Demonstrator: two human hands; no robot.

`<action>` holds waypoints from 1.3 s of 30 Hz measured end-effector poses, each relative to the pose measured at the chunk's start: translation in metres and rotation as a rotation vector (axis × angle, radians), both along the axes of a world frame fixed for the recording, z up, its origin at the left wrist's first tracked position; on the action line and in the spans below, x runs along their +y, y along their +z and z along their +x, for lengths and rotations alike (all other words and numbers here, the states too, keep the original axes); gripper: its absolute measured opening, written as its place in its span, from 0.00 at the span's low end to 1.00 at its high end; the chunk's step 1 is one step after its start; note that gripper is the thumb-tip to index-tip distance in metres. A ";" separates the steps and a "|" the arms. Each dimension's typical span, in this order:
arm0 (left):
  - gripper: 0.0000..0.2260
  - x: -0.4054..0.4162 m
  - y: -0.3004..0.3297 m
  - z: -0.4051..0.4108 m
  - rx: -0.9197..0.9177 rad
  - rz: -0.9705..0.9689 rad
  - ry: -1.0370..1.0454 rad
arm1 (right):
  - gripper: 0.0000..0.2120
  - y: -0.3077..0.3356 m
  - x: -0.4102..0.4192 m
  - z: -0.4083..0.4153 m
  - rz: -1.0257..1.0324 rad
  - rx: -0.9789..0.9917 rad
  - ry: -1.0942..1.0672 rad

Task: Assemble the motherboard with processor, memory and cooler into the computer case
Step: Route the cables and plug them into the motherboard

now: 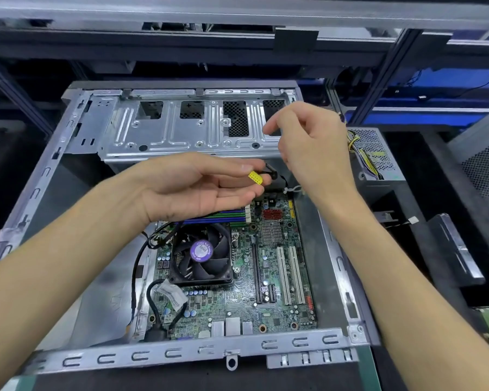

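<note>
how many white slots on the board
2 white slots, side by side right of the fan; others may be hidden under the left hand.

One camera sits on the person's head. It looks forward and down, close above the open computer case [164,354] and both arms.

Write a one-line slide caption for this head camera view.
Left hand pinches a small yellow cable connector above the green motherboard seated in the open grey metal computer case; right hand hovers nearby.
</note>
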State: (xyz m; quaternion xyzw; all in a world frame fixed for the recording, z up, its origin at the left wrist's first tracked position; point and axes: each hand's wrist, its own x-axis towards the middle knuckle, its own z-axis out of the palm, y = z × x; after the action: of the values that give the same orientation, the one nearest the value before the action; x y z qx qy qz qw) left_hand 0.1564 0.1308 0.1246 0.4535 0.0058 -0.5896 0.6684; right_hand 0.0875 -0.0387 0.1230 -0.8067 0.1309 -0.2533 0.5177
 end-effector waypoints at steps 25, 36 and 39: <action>0.05 -0.044 -0.045 -0.017 -1.093 0.412 -0.253 | 0.11 -0.022 -0.026 -0.033 0.117 0.100 -0.205; 0.08 -0.069 -0.070 -0.005 -1.470 0.447 -0.270 | 0.11 -0.027 -0.025 -0.040 0.154 0.141 -0.170; 0.09 -0.058 -0.067 0.000 -1.366 0.377 -0.283 | 0.10 -0.026 -0.025 -0.040 0.163 0.143 -0.171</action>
State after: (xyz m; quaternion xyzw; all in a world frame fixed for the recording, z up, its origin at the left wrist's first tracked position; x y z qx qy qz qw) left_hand 0.1566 0.0727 0.0573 0.8248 -0.3706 -0.2443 0.3503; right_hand 0.0476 -0.0638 0.0971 -0.7639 0.2560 -0.2269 0.5472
